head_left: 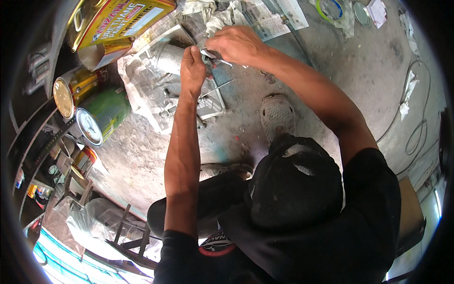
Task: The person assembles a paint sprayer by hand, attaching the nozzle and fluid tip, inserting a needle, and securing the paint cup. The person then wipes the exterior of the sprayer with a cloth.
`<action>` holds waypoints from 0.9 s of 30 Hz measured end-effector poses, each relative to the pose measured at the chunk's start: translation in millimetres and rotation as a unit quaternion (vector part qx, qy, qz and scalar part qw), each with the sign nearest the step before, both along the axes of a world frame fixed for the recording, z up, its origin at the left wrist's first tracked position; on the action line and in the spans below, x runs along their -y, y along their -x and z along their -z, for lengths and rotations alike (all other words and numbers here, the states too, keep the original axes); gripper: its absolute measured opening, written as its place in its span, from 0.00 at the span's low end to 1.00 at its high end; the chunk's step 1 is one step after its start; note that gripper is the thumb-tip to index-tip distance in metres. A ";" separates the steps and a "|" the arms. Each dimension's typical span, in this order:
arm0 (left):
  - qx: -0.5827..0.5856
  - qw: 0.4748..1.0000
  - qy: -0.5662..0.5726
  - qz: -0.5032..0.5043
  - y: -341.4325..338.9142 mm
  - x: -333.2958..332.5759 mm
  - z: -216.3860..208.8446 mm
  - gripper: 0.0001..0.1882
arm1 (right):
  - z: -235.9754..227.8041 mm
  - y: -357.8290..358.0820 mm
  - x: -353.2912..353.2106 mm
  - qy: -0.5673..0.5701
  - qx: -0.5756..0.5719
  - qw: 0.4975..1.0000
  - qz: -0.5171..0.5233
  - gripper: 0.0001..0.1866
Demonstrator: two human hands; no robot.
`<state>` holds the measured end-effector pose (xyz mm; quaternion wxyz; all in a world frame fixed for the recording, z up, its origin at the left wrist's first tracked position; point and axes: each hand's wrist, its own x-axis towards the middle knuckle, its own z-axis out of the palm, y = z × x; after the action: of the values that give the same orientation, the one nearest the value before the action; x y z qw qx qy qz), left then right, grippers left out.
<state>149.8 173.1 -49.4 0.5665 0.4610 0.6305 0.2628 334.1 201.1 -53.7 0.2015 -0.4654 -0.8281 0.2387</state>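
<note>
Looking down, we see our two bare hands close together over a rough concrete floor smudged with teal. Our left hand (193, 71) is closed around one end of a small metal piece (213, 57), silvery, narrow and angular, with a thin tip jutting right. Our right hand (239, 45) has its fingers curled at the upper side of that piece; we cannot tell how firmly they hold it, since the fingertips are hidden. Beneath lies creased newspaper (142, 97), scattered with small dark metal parts (166, 110) and crossed at its right by a thin straight rod (218, 88).

Just beside the left hand is a smooth, pale cylinder (166, 57); we cannot see its contents. At upper left are a glossy, boxy yellow tin (120, 26), a gold can (71, 90) and a green can (108, 111), whose round ends show but not their insides.

A crumpled white cloth (222, 18) lies beyond the hands. To the right, a thin dark cable (420, 135) loops across the floor. Nearer us, our black-trousered knee (295, 184), with pale worn patches, blocks part of the floor above a perforated grey clog (279, 112).
</note>
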 end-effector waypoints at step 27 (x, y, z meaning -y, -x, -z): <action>-0.011 1.000 0.001 0.010 -3.9 -0.4 -5.4 0.24 | -5.9 6.9 -15.0 0.101 -0.010 0.995 -0.002 0.25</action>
<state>153.7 173.5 -44.0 0.5628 0.4694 0.6322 0.2515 327.2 216.1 -47.8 0.1617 -0.4790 -0.7988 0.3261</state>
